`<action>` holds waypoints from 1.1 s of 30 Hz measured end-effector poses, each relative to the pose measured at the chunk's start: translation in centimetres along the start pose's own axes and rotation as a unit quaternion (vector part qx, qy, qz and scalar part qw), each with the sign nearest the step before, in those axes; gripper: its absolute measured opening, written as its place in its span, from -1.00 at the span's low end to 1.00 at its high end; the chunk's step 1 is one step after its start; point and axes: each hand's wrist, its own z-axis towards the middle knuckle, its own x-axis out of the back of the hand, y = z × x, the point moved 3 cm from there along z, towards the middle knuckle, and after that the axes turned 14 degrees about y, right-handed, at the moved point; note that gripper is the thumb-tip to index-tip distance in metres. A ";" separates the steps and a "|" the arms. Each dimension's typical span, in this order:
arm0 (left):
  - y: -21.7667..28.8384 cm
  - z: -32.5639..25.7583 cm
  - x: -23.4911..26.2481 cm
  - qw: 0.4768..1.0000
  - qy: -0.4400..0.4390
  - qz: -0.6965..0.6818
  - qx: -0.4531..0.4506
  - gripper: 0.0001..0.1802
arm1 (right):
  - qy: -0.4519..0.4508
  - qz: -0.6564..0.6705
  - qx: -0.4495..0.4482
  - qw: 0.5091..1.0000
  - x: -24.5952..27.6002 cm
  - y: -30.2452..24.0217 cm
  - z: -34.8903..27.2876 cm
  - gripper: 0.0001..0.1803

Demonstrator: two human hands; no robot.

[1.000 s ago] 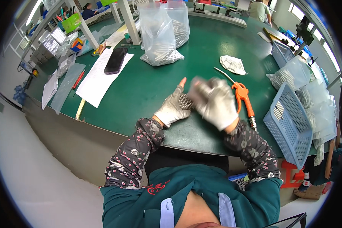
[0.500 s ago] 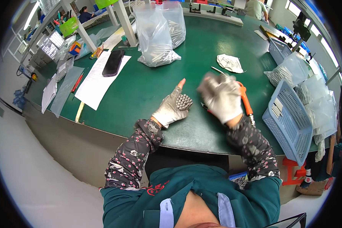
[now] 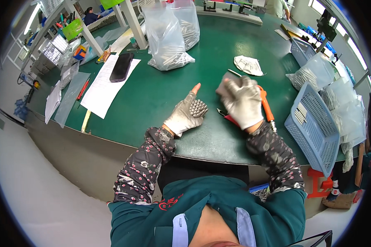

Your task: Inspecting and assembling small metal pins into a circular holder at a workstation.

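My left hand [image 3: 180, 117], in a pale work glove with the thumb tip bare and raised, is closed around a bundle of thin metal rods [image 3: 198, 108], whose rounded ends face up and right. To its right, my gloved right hand [image 3: 245, 102] grips a flat grey-brown pad [image 3: 223, 85], partly smeared by motion and apart from the rods. Beside that hand lies an orange air blow gun [image 3: 267, 108] with a metal fitting. A red-handled tool [image 3: 231, 119] with a pointed dark tip is half hidden under the right hand.
A crumpled white cloth [image 3: 248, 65] lies beyond my right hand. Bags of rods [image 3: 165, 53] stand at the back. A blue basket [image 3: 317, 131] and more bags [image 3: 343, 105] line the right edge. A phone [image 3: 121, 67] rests on papers [image 3: 103, 96] to the left.
My right hand has turned a little, so the grey-brown pad and the red-handled tool show more clearly. The left hand keeps its hold on the rods, nearly still.
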 end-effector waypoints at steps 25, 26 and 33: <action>-2.6 1.5 1.5 0.995 0.002 0.028 -0.092 0.29 | -0.008 0.159 0.057 0.986 1.1 -4.1 1.4 -0.67; -1.3 1.3 1.1 0.968 0.008 0.098 -0.229 0.28 | -0.055 0.196 0.118 0.972 1.7 -5.3 0.8 -0.68; -0.6 0.3 0.9 0.991 0.017 0.104 -0.082 0.32 | -0.056 0.186 0.075 0.978 1.0 -4.8 1.0 -0.70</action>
